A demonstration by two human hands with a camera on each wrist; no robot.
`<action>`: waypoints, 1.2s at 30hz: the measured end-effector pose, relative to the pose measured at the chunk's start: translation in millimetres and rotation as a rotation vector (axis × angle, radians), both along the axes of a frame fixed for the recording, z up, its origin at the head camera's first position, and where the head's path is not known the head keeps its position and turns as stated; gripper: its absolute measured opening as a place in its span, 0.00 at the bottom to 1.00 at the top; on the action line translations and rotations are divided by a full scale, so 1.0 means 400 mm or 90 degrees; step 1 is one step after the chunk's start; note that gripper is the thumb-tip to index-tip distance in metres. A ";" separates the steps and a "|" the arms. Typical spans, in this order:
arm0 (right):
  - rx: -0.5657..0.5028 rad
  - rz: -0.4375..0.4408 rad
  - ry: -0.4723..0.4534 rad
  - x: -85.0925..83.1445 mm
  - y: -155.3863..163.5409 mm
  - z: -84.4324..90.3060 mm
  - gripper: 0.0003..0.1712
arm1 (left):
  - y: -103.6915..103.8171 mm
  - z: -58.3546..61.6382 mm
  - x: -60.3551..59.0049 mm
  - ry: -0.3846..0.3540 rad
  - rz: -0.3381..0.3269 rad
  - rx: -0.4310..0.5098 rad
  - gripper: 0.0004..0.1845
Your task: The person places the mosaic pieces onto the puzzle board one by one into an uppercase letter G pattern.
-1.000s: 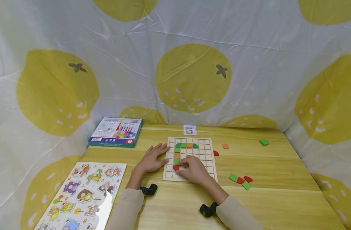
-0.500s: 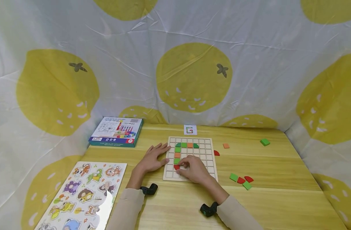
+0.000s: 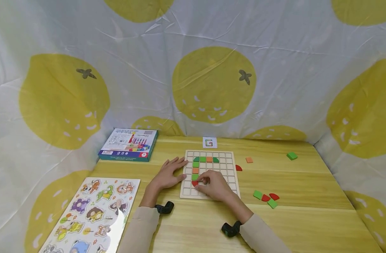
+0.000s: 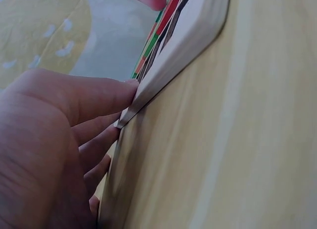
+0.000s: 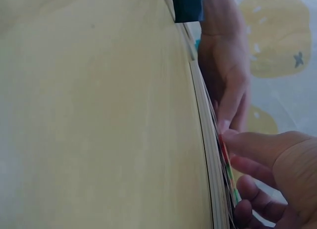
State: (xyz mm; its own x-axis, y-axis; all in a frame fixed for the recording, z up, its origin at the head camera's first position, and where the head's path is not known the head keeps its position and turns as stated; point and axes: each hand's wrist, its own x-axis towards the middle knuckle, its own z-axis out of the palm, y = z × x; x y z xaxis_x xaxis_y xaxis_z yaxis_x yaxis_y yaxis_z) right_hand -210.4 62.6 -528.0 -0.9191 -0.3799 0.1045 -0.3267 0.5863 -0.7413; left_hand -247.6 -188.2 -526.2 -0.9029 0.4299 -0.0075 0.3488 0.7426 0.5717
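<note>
A pale wooden grid board (image 3: 225,169) lies mid-table, with green and orange tiles forming a column and a top row. My left hand (image 3: 167,175) lies flat on the table, its straight fingers against the board's left edge (image 4: 188,46). My right hand (image 3: 212,184) rests on the lower part of the board. Its fingertips touch a red rounded piece (image 3: 194,183) in the cell below the column. In the right wrist view the index finger (image 5: 247,140) reaches the red piece (image 5: 224,146) and no thumb shows. The piece is partly hidden by the fingers.
A small G pattern card (image 3: 209,142) sits beyond the board. Loose pieces lie to the right: a red one (image 3: 238,168), an orange square (image 3: 249,160), a green square (image 3: 291,156), and a green and red cluster (image 3: 265,197). A blue box (image 3: 128,144) and an animal puzzle (image 3: 91,214) lie left.
My right hand has crept slightly farther up the board over the red piece. The left hand has stayed in place.
</note>
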 end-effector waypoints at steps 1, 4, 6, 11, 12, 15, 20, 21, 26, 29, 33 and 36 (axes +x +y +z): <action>-0.005 -0.001 -0.003 0.000 0.004 0.002 0.09 | 0.001 0.001 -0.001 0.002 0.001 0.003 0.34; -0.017 -0.009 -0.006 -0.001 0.025 0.007 0.08 | 0.004 0.000 -0.002 0.005 0.004 0.002 0.34; -0.025 -0.020 -0.005 -0.001 0.046 0.011 0.08 | 0.004 -0.002 -0.002 0.010 0.002 0.002 0.33; -0.035 -0.044 0.001 0.005 0.116 0.025 0.10 | 0.002 -0.006 0.000 0.002 0.002 -0.003 0.33; -0.033 -0.050 0.004 0.007 0.132 0.029 0.10 | 0.001 -0.006 0.000 0.000 0.003 -0.004 0.33; -0.026 -0.066 0.014 0.014 0.179 0.041 0.11 | 0.000 -0.008 0.001 0.001 0.001 -0.010 0.34; -0.003 -0.090 0.027 0.029 0.252 0.050 0.13 | -0.003 -0.010 0.004 -0.004 0.006 -0.012 0.34; 0.001 -0.093 0.031 0.032 0.267 0.052 0.14 | -0.004 -0.010 0.004 -0.005 0.006 -0.011 0.34; 0.017 -0.118 0.048 0.041 0.338 0.054 0.15 | -0.004 -0.010 0.002 -0.010 0.004 -0.003 0.34; 0.024 -0.125 0.050 0.045 0.377 0.051 0.17 | -0.003 -0.008 0.001 -0.010 0.002 0.003 0.34; 0.041 -0.135 0.049 0.054 0.423 0.048 0.20 | -0.001 -0.005 -0.002 -0.011 -0.001 0.006 0.34; 0.060 -0.144 0.043 0.061 0.452 0.044 0.22 | 0.000 -0.004 -0.002 -0.011 -0.001 0.006 0.34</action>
